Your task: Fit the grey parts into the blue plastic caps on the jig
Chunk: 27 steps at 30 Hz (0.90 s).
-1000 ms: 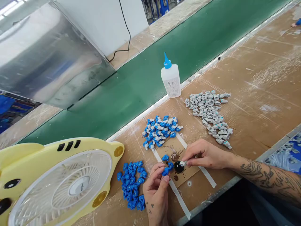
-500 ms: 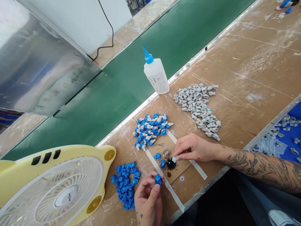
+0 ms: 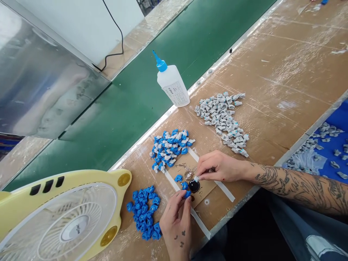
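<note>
My right hand (image 3: pixel 220 166) pinches a small grey plastic piece (image 3: pixel 196 178) at the rim of a round black puddle or shallow cap of dark liquid (image 3: pixel 194 186). Between the thumb and fingertips of my left hand (image 3: pixel 177 217) is a small blue plastic piece (image 3: pixel 187 194), partly hidden by the fingers. Two loose blue pieces lie just left of the dark liquid, on a brown board (image 3: pixel 202 195) edged with white tape (image 3: pixel 225 191). Behind the board is a pile of joined blue-and-grey pieces (image 3: pixel 170 146).
A yellow fan (image 3: pixel 123 203) lies at the left beside a heap of blue pieces (image 3: pixel 145 212). Grey pieces (image 3: pixel 224 121) are spread at the back right. A white bottle with a blue nozzle (image 3: pixel 174 87) stands by the green belt (image 3: pixel 130 105). More grey pieces rest in a blue bin (image 3: pixel 337 117).
My left hand has moved toward the board with the blue piece, turning back-up, near the loose blue pieces. My right hand keeps the grey piece at the dark liquid. The view has shifted slightly.
</note>
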Motion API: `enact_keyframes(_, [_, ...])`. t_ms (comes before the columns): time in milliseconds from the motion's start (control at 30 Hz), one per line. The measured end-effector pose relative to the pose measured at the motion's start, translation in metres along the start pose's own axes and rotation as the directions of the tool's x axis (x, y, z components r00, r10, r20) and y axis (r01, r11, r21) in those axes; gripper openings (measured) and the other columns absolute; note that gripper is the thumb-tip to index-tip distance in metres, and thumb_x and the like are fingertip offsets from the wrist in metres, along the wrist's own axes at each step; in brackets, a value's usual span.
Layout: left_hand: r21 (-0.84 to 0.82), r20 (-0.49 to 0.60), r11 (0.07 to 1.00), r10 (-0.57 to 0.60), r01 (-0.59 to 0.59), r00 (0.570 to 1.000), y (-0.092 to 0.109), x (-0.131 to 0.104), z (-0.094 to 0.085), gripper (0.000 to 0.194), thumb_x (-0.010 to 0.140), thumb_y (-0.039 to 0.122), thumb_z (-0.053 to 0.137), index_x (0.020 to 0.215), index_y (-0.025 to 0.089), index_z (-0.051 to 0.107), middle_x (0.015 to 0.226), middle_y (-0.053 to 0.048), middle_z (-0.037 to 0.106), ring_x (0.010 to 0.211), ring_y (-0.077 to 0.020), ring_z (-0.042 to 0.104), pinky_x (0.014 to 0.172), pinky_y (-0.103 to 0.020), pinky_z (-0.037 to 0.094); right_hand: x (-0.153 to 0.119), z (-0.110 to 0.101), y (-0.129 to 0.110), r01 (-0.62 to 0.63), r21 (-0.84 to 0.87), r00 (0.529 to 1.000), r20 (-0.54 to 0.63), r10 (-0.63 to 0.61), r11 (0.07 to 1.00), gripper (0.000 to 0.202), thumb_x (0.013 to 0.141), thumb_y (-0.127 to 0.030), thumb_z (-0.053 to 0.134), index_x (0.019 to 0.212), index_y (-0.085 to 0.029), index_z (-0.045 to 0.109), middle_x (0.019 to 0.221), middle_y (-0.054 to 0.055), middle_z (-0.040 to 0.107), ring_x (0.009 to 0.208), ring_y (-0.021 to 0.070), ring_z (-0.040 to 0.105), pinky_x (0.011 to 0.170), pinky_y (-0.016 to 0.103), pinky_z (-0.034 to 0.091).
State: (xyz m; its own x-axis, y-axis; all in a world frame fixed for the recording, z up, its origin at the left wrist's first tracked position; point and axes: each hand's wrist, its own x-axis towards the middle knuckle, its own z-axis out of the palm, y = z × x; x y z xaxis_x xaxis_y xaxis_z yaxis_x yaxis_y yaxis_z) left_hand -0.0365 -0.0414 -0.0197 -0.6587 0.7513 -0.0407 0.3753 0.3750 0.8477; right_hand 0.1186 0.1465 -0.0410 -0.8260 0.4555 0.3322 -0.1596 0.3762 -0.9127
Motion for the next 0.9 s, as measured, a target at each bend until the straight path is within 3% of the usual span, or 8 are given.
enact_keyframes(167, [0.174, -0.009, 0.956, 0.241, -0.236, 0.97, 0.007, -0.002, 0.011, 0.013, 0.086, 0.028, 0.069, 0.093, 0.028, 0.08, 0.092, -0.004, 0.078, 0.083, -0.0194, 0.074, 0.078, -0.03, 0.06, 0.0, 0.0, 0.0, 0.012, 0.001, 1.0, 0.001, -0.012, 1.0, 0.014, 0.094, -0.021, 0.066, 0.092, -0.013, 0.077, 0.085, 0.007, 0.075, 0.076, 0.0132, 0.067, 0.072, 0.022, 0.052])
enact_keyframes(500, [0.243, 0.002, 0.932, 0.278, -0.27, 0.961, 0.01, 0.0, 0.014, 0.011, 0.086, 0.027, 0.069, 0.091, 0.027, 0.079, 0.09, -0.005, 0.078, 0.081, -0.0203, 0.074, 0.076, -0.03, 0.06, 0.001, -0.001, -0.002, -0.002, 0.04, 1.0, 0.003, 0.002, 0.999, 0.016, 0.095, -0.025, 0.066, 0.092, -0.014, 0.078, 0.086, 0.007, 0.075, 0.078, 0.0139, 0.068, 0.073, 0.022, 0.053])
enact_keyframes(600, [0.138, -0.002, 0.973, 0.19, -0.188, 0.982, 0.013, 0.002, 0.01, 0.011, 0.08, 0.031, 0.074, 0.088, 0.025, 0.079, 0.084, -0.005, 0.078, 0.072, -0.019, 0.074, 0.07, -0.029, 0.06, 0.001, -0.001, -0.007, -0.035, 0.08, 0.999, -0.034, 0.038, 0.996, 0.019, 0.095, -0.028, 0.067, 0.092, -0.013, 0.078, 0.086, 0.008, 0.076, 0.076, 0.0142, 0.068, 0.071, 0.023, 0.052])
enact_keyframes(700, [-0.089, -0.059, 0.995, -0.043, 0.038, 0.997, 0.016, 0.005, 0.008, 0.022, 0.07, 0.038, 0.083, 0.082, 0.02, 0.078, 0.075, -0.005, 0.077, 0.063, -0.019, 0.072, 0.06, -0.027, 0.06, 0.002, 0.001, -0.016, -0.16, 0.133, 0.979, -0.105, 0.175, 0.978, 0.022, 0.093, -0.034, 0.069, 0.093, -0.015, 0.08, 0.085, 0.007, 0.076, 0.075, 0.0145, 0.068, 0.069, 0.024, 0.053])
enact_keyframes(800, [-0.292, -0.082, 0.938, -0.222, 0.189, 0.972, 0.018, 0.007, 0.013, 0.032, 0.061, 0.042, 0.088, 0.076, 0.018, 0.075, 0.072, -0.006, 0.076, 0.061, -0.0196, 0.072, 0.057, -0.028, 0.06, 0.002, 0.011, -0.025, -0.236, 0.181, 0.943, -0.197, 0.27, 0.955, 0.025, 0.091, -0.038, 0.071, 0.095, -0.016, 0.081, 0.085, 0.006, 0.076, 0.074, 0.0146, 0.069, 0.068, 0.024, 0.054])
enact_keyframes(900, [-0.435, -0.061, 0.875, -0.266, 0.214, 0.962, 0.019, 0.008, 0.02, 0.038, 0.057, 0.045, 0.091, 0.074, 0.017, 0.072, 0.071, -0.007, 0.076, 0.06, -0.0191, 0.071, 0.055, -0.028, 0.059, 0.001, 0.025, -0.029, -0.185, 0.166, 0.941, -0.255, 0.223, 0.969, 0.024, 0.092, -0.038, 0.07, 0.092, -0.018, 0.082, 0.085, 0.007, 0.077, 0.075, 0.0153, 0.07, 0.071, 0.025, 0.056])
